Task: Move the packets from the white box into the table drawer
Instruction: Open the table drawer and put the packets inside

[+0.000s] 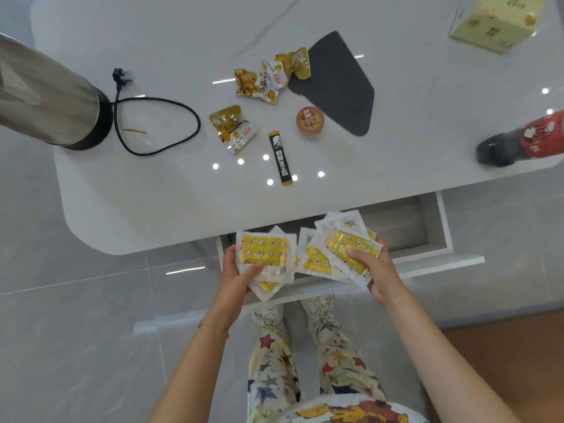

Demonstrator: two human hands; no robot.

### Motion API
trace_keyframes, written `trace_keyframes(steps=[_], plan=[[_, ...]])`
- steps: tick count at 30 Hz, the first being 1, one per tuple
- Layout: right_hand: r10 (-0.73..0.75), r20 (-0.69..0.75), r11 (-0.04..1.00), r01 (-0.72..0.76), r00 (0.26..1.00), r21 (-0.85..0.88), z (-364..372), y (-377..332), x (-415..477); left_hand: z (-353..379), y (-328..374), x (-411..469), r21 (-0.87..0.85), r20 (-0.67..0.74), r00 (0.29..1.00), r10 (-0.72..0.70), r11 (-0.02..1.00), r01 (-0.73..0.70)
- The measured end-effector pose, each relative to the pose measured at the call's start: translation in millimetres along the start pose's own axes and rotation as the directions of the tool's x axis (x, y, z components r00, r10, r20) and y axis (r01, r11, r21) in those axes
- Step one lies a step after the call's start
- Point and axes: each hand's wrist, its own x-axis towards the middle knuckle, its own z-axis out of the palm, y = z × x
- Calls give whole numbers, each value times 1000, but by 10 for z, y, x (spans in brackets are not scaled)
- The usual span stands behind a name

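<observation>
Both hands (241, 276) (377, 270) grip flat crinkly yellow packets (265, 253) over open drawer (439, 224).

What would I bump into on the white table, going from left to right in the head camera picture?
Steel kettle → black power cord → opened yellow snack packet → black stick sachet → small round cup → red-labelled bottle.

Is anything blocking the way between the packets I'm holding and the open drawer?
Nothing visible does. The left hand and right hand hold the packets directly over the open drawer.
</observation>
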Motion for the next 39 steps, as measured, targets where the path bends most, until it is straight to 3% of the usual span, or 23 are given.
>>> trace_keyframes(steps=[3,5,8,14,19,22,24,26,30,35,39], plan=[[49,-36,992,-53,998,-115,-87,241,221,-16,-278,202,153,2,995,-100,983,99],[55,-54,986,-63,997,-157,-63,380,458,24,-415,423,162,-39,993,-108,980,113],[-5,-109,975,-19,994,-220,90,500,889,141,-540,850,110,-134,990,-50,992,65],[-73,-75,974,54,995,-221,362,797,1643,189,-762,1560,121,-296,955,0,992,37],[-124,-168,937,60,978,-343,398,1025,1668,61,-870,1574,263,-324,943,72,965,17],[-202,-134,890,125,970,-439,399,961,1345,21,-805,1310,440,-291,941,175,897,-31],[-348,-32,703,238,937,-670,419,837,1039,37,-697,1011,509,-218,945,244,854,-103],[-432,145,434,346,890,-832,489,644,631,92,-516,623,579,-143,939,313,796,-177],[-417,386,19,433,823,-901,678,141,-234,175,29,-227,748,-84,846,526,594,-295],[-388,532,-293,446,753,-846,932,-527,-1299,93,736,-1173,872,-19,763,646,385,-303],[-356,608,-432,452,709,-780,1119,-883,-1995,23,1121,-1765,907,-31,753,657,335,-255]])
